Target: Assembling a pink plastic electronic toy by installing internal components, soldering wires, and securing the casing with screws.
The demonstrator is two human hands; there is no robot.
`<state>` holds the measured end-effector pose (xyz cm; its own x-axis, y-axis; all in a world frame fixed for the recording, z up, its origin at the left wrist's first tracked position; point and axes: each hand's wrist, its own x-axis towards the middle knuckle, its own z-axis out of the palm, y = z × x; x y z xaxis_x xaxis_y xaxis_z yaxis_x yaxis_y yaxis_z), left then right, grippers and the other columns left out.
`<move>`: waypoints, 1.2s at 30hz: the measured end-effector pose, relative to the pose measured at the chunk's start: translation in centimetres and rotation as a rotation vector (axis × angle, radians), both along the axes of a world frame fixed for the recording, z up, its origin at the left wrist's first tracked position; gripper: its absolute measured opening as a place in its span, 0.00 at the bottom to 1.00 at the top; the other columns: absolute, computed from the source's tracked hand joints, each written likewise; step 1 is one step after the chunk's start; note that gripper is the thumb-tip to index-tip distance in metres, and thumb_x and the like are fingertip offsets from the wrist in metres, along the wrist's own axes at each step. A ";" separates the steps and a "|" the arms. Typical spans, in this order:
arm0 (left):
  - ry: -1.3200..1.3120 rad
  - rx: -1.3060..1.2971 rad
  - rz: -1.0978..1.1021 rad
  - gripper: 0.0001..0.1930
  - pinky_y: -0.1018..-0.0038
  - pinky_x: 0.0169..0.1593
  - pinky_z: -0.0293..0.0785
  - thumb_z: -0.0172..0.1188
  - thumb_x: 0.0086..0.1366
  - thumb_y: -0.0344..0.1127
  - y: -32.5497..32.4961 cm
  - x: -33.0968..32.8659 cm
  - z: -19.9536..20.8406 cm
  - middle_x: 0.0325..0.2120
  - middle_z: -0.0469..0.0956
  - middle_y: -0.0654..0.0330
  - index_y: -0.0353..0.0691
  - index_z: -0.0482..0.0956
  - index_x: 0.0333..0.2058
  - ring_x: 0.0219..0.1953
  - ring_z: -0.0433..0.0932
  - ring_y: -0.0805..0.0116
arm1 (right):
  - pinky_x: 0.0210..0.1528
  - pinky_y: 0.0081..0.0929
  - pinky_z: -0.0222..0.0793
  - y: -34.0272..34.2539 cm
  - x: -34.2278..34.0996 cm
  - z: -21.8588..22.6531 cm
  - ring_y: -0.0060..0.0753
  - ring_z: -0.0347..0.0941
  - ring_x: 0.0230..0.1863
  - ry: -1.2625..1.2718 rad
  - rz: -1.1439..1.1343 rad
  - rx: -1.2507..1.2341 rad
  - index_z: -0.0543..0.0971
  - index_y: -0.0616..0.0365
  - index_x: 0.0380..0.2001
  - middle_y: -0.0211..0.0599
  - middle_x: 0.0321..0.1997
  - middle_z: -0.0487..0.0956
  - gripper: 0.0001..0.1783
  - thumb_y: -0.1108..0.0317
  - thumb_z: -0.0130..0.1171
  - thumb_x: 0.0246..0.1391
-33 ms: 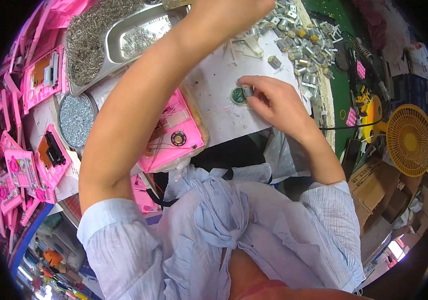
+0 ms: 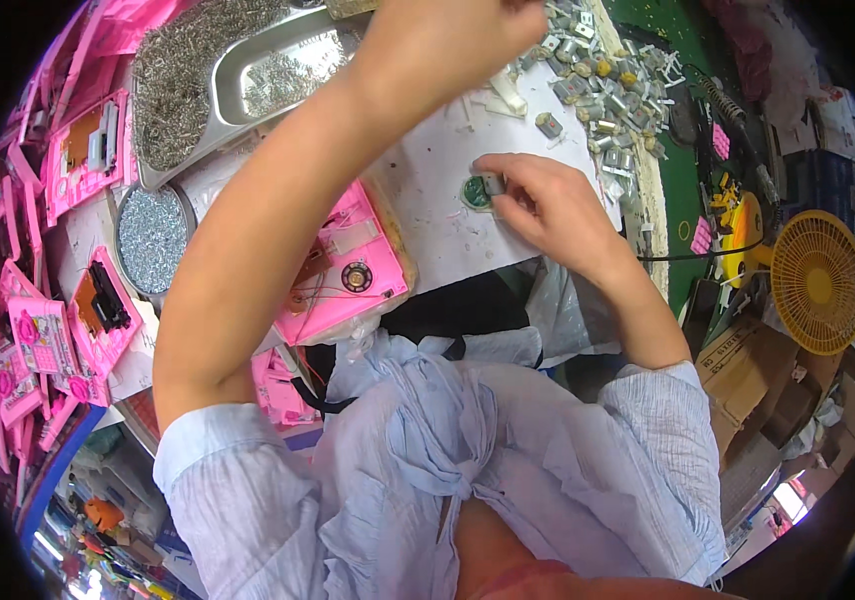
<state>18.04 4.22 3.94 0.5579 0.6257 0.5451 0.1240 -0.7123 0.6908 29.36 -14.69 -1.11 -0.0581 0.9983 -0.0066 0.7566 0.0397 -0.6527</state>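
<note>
My right hand (image 2: pixel 560 205) pinches a small silver motor (image 2: pixel 493 184) between thumb and fingers. The motor is over the right side of a small round green piece (image 2: pixel 474 193) on the white table top. At the upper edge my left hand (image 2: pixel 453 45) is by the pile of small motors (image 2: pixel 598 95), its fingers curled together; what they may hold is hidden. One loose motor (image 2: pixel 548 124) lies beyond my right hand. Under my left forearm is an open pink plastic casing (image 2: pixel 373 265) with wires and a round black speaker (image 2: pixel 357 277).
A metal tray (image 2: pixel 223 110) of small metal parts and a round tin of tiny screws (image 2: pixel 153 240) stand on the left. Pink casings (image 2: pixel 43 345) are heaped beyond them. A yellow fan (image 2: pixel 820 280) and a cardboard box (image 2: pixel 748 370) are on the right.
My left hand has drawn back slightly toward me, and more of its curled fingers shows. My right hand and the motor stay almost in place.
</note>
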 end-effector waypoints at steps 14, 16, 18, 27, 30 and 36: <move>0.002 -0.725 0.050 0.10 0.77 0.39 0.79 0.67 0.59 0.19 -16.6 -17.8 -3.6 0.34 0.81 0.59 0.34 0.81 0.39 0.35 0.81 0.74 | 0.30 0.10 0.60 -1.3 -5.7 3.1 0.06 0.67 0.29 0.979 -0.041 -0.432 0.75 0.62 0.59 0.22 0.30 0.75 0.25 0.79 0.65 0.57; -0.014 -0.660 0.128 0.12 0.75 0.36 0.81 0.69 0.58 0.21 -17.3 -18.1 -4.2 0.32 0.82 0.57 0.35 0.80 0.40 0.32 0.83 0.70 | 0.30 0.11 0.63 -1.1 -7.2 2.4 0.10 0.69 0.28 1.071 0.010 -0.474 0.74 0.64 0.60 0.25 0.30 0.76 0.26 0.79 0.65 0.58; -0.062 -0.673 0.157 0.14 0.75 0.36 0.81 0.69 0.58 0.21 -17.7 -18.1 -4.4 0.32 0.82 0.57 0.35 0.79 0.42 0.32 0.83 0.71 | 0.30 0.11 0.64 -0.7 -8.1 2.0 0.11 0.70 0.28 1.163 0.017 -0.523 0.74 0.65 0.60 0.26 0.30 0.76 0.26 0.79 0.64 0.58; -0.089 -0.648 0.151 0.15 0.76 0.36 0.81 0.68 0.58 0.21 -17.5 -18.8 -4.3 0.31 0.80 0.58 0.35 0.77 0.43 0.31 0.83 0.71 | 0.27 0.12 0.65 0.0 -8.7 1.6 0.13 0.71 0.24 1.095 0.057 -0.568 0.74 0.66 0.58 0.24 0.28 0.75 0.27 0.76 0.67 0.55; -0.141 -0.638 0.160 0.15 0.76 0.36 0.81 0.68 0.58 0.21 -17.7 -18.7 -4.7 0.31 0.80 0.58 0.35 0.77 0.43 0.31 0.83 0.71 | 0.29 0.14 0.64 -0.2 -8.7 2.1 0.13 0.70 0.27 0.933 0.070 -0.510 0.75 0.64 0.58 0.24 0.29 0.75 0.26 0.77 0.67 0.55; -0.065 -0.296 0.184 0.14 0.70 0.36 0.80 0.68 0.56 0.20 -17.1 -19.0 -5.0 0.31 0.81 0.57 0.36 0.78 0.40 0.31 0.83 0.63 | 0.27 0.17 0.65 -0.4 -9.3 2.0 0.18 0.72 0.27 0.602 0.127 -0.050 0.78 0.60 0.53 0.32 0.33 0.79 0.24 0.72 0.71 0.52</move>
<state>-0.94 -12.92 -1.01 0.3907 0.8489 0.3559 0.1806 -0.4499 0.8746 20.06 -15.12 0.90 -0.1851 0.9826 0.0174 0.2464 0.0635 -0.9671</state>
